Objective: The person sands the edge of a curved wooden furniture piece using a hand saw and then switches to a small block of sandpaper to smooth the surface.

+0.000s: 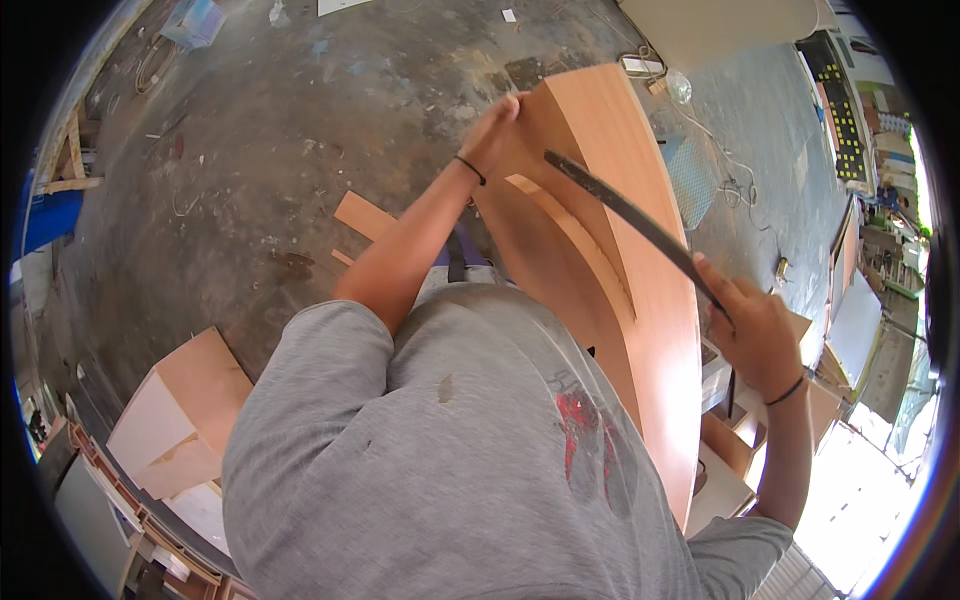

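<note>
A long wood-faced panel assembly (640,200) stands beside my body, with an open inner side and a strip of board (570,225) running along inside it. My left hand (492,135) grips its far left corner, fingers curled over the edge and partly hidden. In my right hand (752,335) is a long, flat, dark file (640,220), held closed by one end. The file slants up and left across the panel's wide face, its far tip over the panel's inner side. Whether it touches the wood I cannot tell.
Loose wood strips (365,215) lie on the stained concrete floor (250,150) left of my legs. Cut boards (200,400) stand at lower left. A blue patterned piece (688,180) and cables (740,190) lie beyond the panel. A blue box (193,22) sits far left.
</note>
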The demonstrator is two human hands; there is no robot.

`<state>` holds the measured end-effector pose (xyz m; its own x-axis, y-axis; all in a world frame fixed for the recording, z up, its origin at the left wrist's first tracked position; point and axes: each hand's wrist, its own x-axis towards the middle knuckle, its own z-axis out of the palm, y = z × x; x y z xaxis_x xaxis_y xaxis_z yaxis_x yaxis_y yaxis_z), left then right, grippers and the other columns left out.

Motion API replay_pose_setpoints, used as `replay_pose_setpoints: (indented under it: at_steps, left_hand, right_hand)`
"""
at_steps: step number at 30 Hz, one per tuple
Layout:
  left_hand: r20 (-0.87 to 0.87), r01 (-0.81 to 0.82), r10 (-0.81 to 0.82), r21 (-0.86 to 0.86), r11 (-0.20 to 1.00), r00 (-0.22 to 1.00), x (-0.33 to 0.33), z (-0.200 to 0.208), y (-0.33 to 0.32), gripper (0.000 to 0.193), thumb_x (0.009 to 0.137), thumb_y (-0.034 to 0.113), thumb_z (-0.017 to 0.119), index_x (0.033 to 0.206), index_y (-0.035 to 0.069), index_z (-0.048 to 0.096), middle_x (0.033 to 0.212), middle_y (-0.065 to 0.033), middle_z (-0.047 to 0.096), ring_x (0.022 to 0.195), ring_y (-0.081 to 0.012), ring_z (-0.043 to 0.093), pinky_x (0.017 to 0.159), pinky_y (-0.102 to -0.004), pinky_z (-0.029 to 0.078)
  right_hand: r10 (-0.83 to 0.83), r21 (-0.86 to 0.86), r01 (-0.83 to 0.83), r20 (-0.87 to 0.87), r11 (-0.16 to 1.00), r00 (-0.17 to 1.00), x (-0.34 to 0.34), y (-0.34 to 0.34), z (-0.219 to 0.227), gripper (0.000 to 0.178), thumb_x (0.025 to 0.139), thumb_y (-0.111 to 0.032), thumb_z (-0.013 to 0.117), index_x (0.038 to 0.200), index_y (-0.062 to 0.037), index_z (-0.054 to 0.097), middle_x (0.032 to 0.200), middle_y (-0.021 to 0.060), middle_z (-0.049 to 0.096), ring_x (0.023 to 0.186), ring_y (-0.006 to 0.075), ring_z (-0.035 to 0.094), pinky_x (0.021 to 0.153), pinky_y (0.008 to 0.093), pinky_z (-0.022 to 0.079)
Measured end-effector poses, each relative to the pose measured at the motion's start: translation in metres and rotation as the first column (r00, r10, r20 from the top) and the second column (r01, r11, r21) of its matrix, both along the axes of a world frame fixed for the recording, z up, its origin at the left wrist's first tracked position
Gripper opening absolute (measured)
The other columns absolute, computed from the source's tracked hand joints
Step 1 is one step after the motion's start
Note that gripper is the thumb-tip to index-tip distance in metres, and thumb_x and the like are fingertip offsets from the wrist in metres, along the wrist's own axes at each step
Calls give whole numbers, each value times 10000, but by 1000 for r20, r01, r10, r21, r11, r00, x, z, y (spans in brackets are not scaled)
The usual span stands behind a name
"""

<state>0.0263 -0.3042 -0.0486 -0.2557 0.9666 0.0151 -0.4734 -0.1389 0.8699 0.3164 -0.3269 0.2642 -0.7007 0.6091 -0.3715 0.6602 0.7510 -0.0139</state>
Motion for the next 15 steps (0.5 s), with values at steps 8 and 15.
replay_pose_setpoints:
  at_steps: [8, 15]
  left_hand:
    - [-273, -36, 52, 65, 997, 961, 17, -9, -11, 860, 773, 596, 733, 1351, 14, 475, 1304, -118, 551, 1258, -193, 475, 1056, -346, 368]
    - [245, 36, -48, 54, 998, 968, 12, -20, 1, 967, 841, 733, 524, 1417, -9, 293, 1325, -160, 566, 1258, -215, 484, 1095, -360, 337]
  right_hand:
    - [299, 214, -447, 491, 869, 818, -79, 48, 34, 732, 826, 4, 555, 1449, -359, 427, 748, 61, 519, 633, 213, 598, 552, 343, 511]
    - [398, 189, -547, 503, 815, 767, -147, 80, 17, 604, 836, -33, 564, 1381, -287, 509, 725, 65, 526, 607, 213, 604, 521, 337, 511]
